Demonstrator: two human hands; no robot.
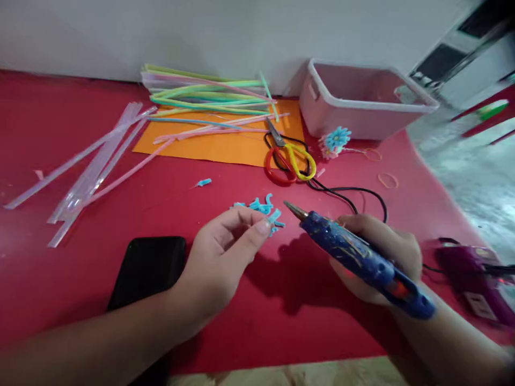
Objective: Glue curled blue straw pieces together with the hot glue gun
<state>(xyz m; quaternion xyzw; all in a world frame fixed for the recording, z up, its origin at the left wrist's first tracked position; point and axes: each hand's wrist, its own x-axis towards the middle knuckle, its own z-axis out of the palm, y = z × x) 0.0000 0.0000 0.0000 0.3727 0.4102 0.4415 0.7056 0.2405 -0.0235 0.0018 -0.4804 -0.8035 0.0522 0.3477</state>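
"Anyone see what the left grip (217, 260) has?"
"Yeah, pinching a little blue piece (274, 216) above the red counter (225, 343). Right grip (398, 249) is wrapped round a blue glue gun (346, 244), nozzle (295, 209) near it."

Glue gun (358, 254) right of phone (151, 265)

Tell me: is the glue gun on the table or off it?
Off it: the right hand grips the glue gun clear of the red table, shadow below.
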